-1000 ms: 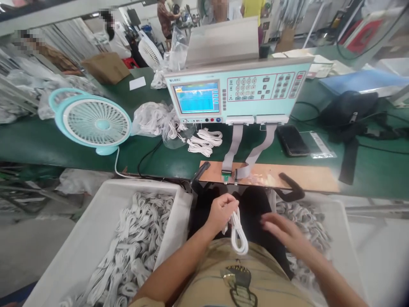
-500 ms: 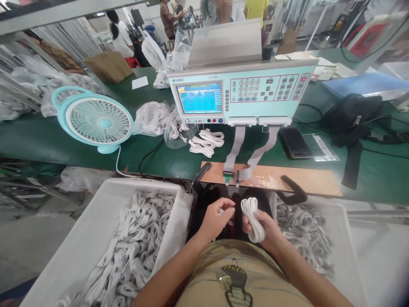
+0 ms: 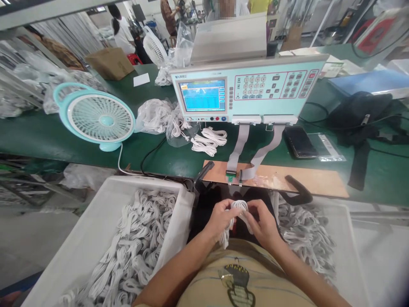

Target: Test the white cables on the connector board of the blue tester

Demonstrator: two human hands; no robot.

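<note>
Both hands meet over my lap, just below the bench edge. My left hand [image 3: 220, 218] and my right hand [image 3: 262, 222] are closed on one coiled white cable [image 3: 238, 207], which loops between the fingers and hangs a little under the left hand. A wooden board [image 3: 306, 179] with a small green connector fixture [image 3: 234, 178] lies right above the hands. Two grey ribbon cables rise from it to the pale blue tester [image 3: 246, 87] with a lit screen.
A white bin [image 3: 96, 221] full of coiled white cables sits at my left, another bin [image 3: 348, 238] at my right. On the green bench stand a blue desk fan [image 3: 96, 117], bagged cables [image 3: 159, 115], a phone [image 3: 295, 141] and a black bag [image 3: 358, 111]. People work far behind.
The coil passed from my left hand to my right, then both hands closed on it together. The right hand came in from the right bin side.
</note>
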